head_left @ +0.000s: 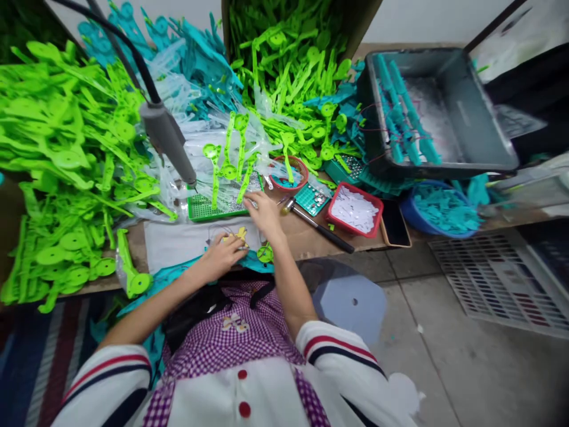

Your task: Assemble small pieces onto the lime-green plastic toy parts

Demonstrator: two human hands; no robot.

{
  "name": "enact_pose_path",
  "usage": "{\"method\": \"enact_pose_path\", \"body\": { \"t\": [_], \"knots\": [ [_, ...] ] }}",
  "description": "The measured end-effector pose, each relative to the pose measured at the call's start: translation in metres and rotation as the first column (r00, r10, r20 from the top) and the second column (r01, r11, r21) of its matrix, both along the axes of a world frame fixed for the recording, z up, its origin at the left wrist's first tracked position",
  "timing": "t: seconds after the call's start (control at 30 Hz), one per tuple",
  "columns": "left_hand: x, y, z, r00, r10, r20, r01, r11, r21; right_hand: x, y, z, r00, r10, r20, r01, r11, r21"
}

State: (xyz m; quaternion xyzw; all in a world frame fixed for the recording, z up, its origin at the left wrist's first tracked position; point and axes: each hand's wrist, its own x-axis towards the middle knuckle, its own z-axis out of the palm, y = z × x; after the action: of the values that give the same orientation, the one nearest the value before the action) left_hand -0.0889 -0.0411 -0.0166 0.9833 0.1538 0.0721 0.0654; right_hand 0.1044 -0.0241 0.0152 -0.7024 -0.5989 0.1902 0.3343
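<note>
one right hand (267, 218) by green tray (192, 212), white pieces (354, 209) in red basket (379, 219)

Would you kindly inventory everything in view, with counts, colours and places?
Lime parts: uncountable, lime, left and back
Teal parts: uncountable, teal, back and right
Cloth: one, white, front left
Green tray: one, green, centre
Corded tool: one, grey, left of centre
Yellow piece: one, yellow, front centre
Basket: one, red, right of green tray
Small trays: two, teal, right of basket
Hammer: one, black-handled, right of centre
Square tub: one, red, right of hammer
White pieces: uncountable, white, in square tub
Bin: one, dark grey, back right
Basin: one, blue, right
Stool: one, pale blue, floor
Crate: one, white, floor right
Apron: one, purple check, bottom
Left hand: one, bare, at yellow piece
Right hand: one, bare, at green tray
</note>
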Motion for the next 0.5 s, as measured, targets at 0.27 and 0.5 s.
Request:
{"method": "enact_pose_path", "body": {
  "t": [0.27, 0.5],
  "knots": [
    [-0.041, -0.034, -0.003, 0.95, 0.12, 0.287, -0.076, 0.984, -0.16, 0.024, 0.038, -0.014, 0.875, 0.014, 0.485, 0.091, 0.977, -0.192],
    [-0.022, -0.042, -0.006, 0.871, 0.295, 0.393, -0.158, 0.925, -0.346, 0.021, 0.032, 0.026, 0.9, -0.051, 0.433, 0.052, 0.999, 0.01]
  ]
}}
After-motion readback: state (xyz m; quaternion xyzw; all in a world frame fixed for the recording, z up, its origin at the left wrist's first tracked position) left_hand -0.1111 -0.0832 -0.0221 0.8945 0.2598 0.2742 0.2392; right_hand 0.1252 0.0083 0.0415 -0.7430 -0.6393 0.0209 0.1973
